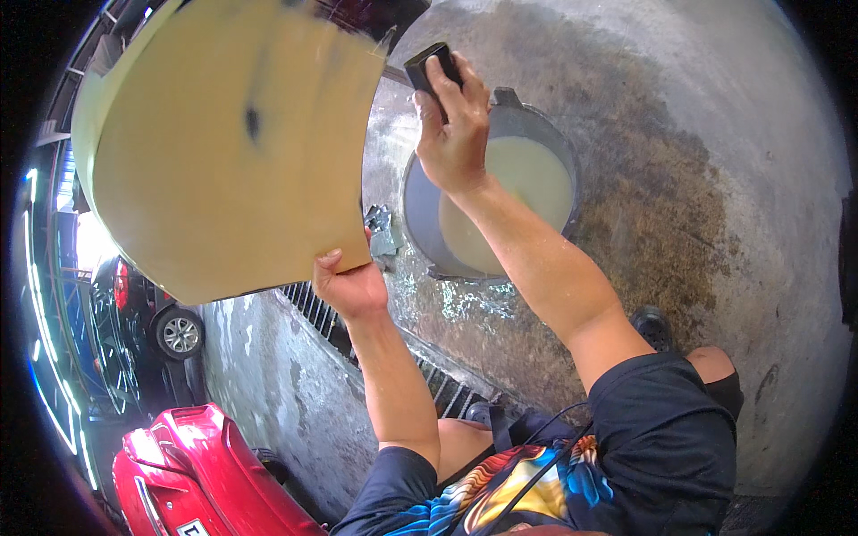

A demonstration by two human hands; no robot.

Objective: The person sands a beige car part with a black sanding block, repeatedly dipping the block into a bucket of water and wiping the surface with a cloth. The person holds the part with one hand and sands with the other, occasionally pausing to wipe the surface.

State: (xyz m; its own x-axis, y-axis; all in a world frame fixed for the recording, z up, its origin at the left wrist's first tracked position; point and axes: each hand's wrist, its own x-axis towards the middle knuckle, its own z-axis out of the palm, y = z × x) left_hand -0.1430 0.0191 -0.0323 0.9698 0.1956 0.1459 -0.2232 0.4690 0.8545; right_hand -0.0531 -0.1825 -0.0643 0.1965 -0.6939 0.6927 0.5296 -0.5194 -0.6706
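A large tan-coated car body panel [223, 170] fills the upper left, with a dark smudge [253, 123] on its face. My left hand [351, 284] grips the panel's lower right corner, thumb on the front and fingers hidden behind. Raised just off the panel's right edge, my right hand [458, 134] is closed around a black sanding block [429, 67]. Under my right wrist stands a round dark grey tub [420, 210], part filled with cloudy yellowish water [527, 174].
A crumpled grey scrap [382, 232] lies between panel and tub on wet concrete [643, 170]. A metal drain grating [451, 393] runs near my legs. A red vehicle [201, 464] stands at lower left, with a dark car [134, 330] behind it.
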